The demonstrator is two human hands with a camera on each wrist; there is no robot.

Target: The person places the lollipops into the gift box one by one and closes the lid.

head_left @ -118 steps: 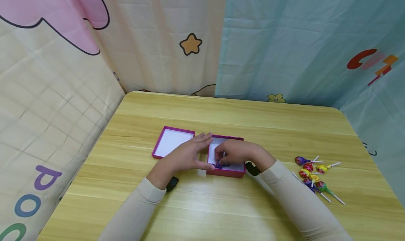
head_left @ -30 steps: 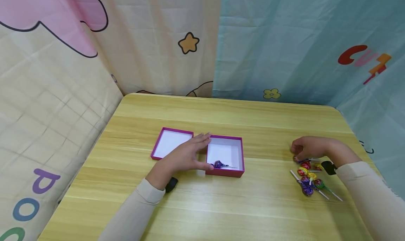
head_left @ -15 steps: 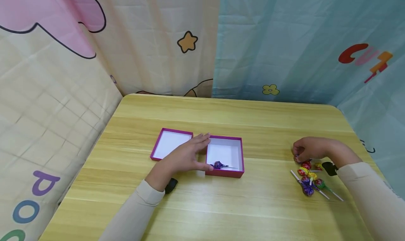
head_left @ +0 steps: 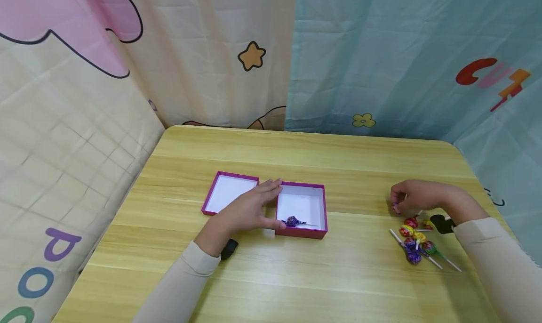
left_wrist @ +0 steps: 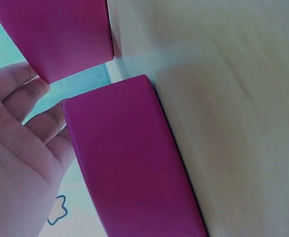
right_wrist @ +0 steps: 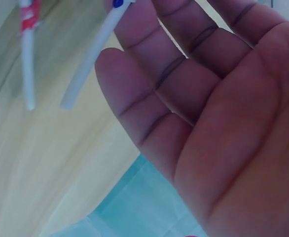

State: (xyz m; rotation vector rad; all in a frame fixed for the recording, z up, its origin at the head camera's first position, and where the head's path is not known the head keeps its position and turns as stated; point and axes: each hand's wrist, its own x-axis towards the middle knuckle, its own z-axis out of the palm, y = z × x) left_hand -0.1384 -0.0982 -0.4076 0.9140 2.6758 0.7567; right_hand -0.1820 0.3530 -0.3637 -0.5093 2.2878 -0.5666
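A magenta box [head_left: 325, 210] with a white inside stands at the middle of the table, holding a purple-wrapped lollipop [head_left: 292, 221] near its front wall. My left hand [head_left: 250, 208] spans the box's left side, fingers straight at the far corner and thumb touching the front corner. To the right, my right hand [head_left: 417, 196] pinches a lollipop [head_left: 395, 207] with a purplish wrapper, mostly hidden by the fingers. Its white stick [right_wrist: 92, 61] shows beside the fingertips in the right wrist view. Several lollipops [head_left: 417, 238] in red, yellow, purple and green wrappers lie heaped just nearer than this hand.
The box's magenta lid [head_left: 230, 192] lies inside up to the left of the box, partly behind my left hand. The light wooden table [head_left: 360, 276] meets printed curtains [head_left: 364, 68] at the back and sides.
My right hand has gone from inside the box to the heap on the right, leaving the purple lollipop behind. It now lifts another lollipop slightly off the heap. The left hand stays in place.
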